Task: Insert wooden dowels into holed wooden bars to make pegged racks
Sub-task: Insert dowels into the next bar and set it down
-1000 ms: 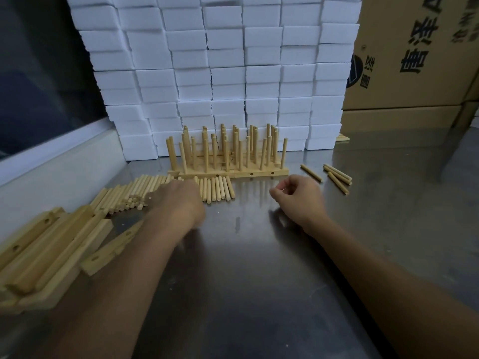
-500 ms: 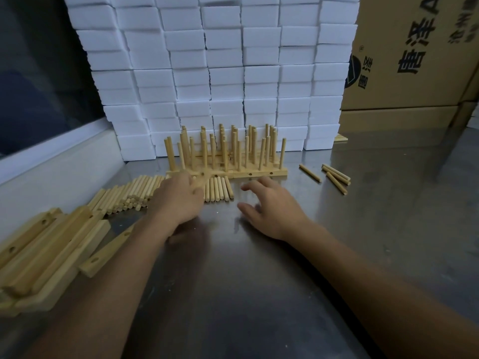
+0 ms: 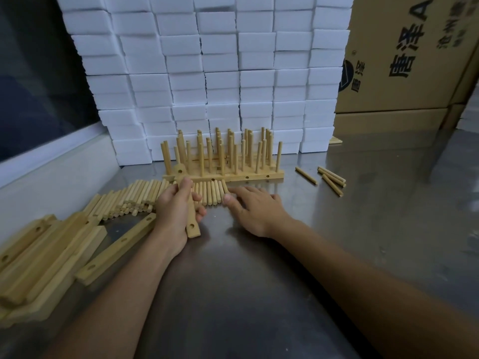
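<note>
My left hand (image 3: 174,211) grips a holed wooden bar (image 3: 192,224), held lengthwise pointing away from me, its near end with a hole sticking out below my fingers. My right hand (image 3: 252,207) lies flat on the steel table, fingers stretched toward a row of loose dowels (image 3: 211,194); the fingertips touch the row's right end. Behind them stand several finished pegged racks (image 3: 225,161) with upright dowels. More loose dowels (image 3: 129,200) lie in a long row to the left.
A pile of holed bars (image 3: 46,257) lies at the left front, one bar (image 3: 116,250) slanting out from it. A few dowels (image 3: 330,178) lie at the right. White foam blocks (image 3: 220,73) are stacked at the back, and cardboard boxes (image 3: 409,60) stand at the back right.
My left hand has picked up a holed bar and now holds it clear of the pile. My right hand has opened and slid left to the loose dowels.
</note>
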